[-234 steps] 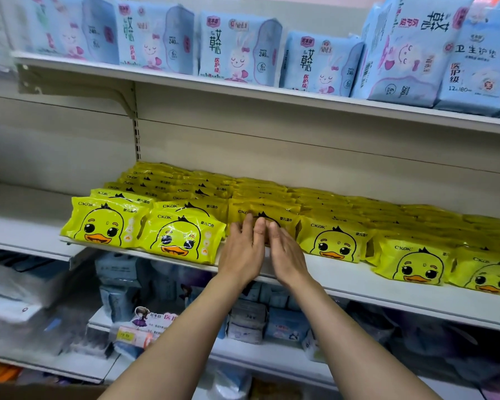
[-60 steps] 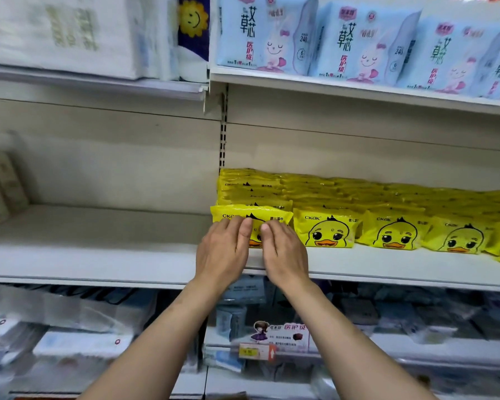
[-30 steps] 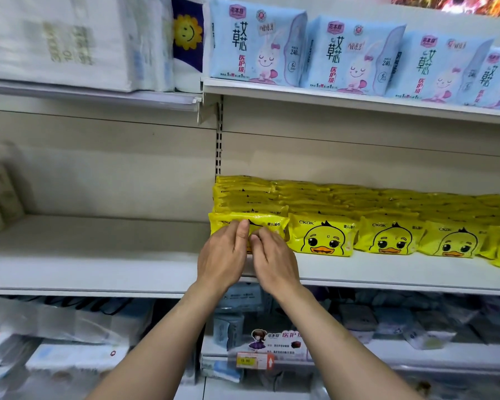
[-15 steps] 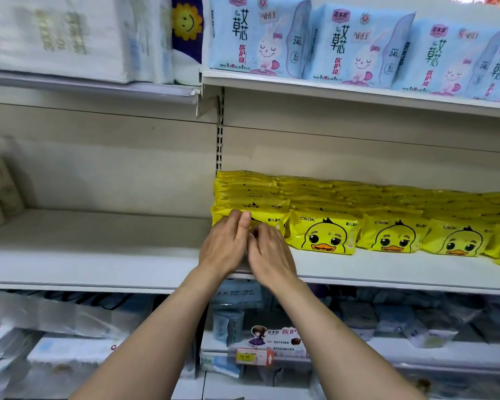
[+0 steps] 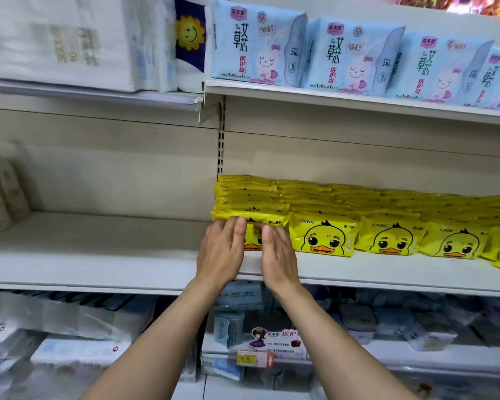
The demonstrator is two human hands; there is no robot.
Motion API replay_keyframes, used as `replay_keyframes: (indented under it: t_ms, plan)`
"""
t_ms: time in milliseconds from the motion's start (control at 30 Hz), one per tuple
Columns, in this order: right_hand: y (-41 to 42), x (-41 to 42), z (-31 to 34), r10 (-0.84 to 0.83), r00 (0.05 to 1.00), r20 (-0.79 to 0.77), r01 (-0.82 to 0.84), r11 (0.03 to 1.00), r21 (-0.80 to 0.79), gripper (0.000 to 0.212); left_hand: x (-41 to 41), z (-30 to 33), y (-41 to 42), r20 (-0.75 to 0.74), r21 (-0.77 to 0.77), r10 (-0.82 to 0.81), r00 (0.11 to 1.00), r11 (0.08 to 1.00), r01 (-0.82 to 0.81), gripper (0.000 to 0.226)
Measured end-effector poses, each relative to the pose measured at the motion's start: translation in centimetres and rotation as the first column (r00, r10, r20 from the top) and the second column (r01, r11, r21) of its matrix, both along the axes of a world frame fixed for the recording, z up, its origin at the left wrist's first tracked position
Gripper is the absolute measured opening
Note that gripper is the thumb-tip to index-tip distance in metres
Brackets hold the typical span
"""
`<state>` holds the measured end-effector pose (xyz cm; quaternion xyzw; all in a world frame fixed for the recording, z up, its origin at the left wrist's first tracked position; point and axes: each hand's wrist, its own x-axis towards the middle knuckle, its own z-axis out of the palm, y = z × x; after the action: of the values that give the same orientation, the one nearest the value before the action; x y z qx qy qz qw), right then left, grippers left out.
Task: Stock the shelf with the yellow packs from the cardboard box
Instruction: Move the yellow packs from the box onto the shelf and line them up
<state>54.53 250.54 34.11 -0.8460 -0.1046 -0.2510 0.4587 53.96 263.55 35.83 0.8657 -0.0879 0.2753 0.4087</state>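
A shop aisle is shown, most likely the hygiene section of a supermarket. Pale metal shelving (image 5: pixel 358 272) is mounted on a slotted upright (image 5: pixel 220 145), as is used in retail gondolas. Identical yellow duck-printed packs (image 5: pixel 321 238) are laid out in repeated rows, and matching light-blue packs (image 5: pixel 257 44) are lined up face-forward on the shelf above. A yellow price tag (image 5: pixel 247 358) is fixed to the edge of a lower shelf, beside a printed promotional card (image 5: pixel 274 337). Bulk paper goods (image 5: pixel 70 41) are stacked at upper left.
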Motion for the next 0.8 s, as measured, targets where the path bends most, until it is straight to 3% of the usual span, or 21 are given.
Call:
replay_keyframes:
  t_ms: [200, 333, 500, 800]
  plan:
    - [0.0, 0.5, 0.3, -0.006, 1.0, -0.017, 0.005, 0.999, -0.045, 0.078, 0.8, -0.1, -0.4, -0.054, 0.051, 0.028, 0.998, 0.998, -0.025, 0.077]
    - [-0.1, 0.5, 0.0, -0.006, 1.0, -0.016, 0.006, 0.999, -0.04, 0.077, 1.0, 0.3, -0.3, -0.104, 0.038, 0.008, 0.995, 0.999, -0.004, 0.088]
    - [-0.3, 0.3, -0.3, -0.027, 1.0, 0.003, 0.027, 0.999, 0.023, 0.071, 0.1, 0.1, -0.2, -0.055, 0.0, -0.032, 0.998, 0.999, 0.032, 0.079]
    - [-0.1, 0.5, 0.3, 0.004, 0.999, -0.047, -0.005, 1.0, -0.028, 0.075, 1.3, -0.1, -0.1, -0.134, -0.041, -0.075, 0.988, 0.997, 0.07, 0.074]
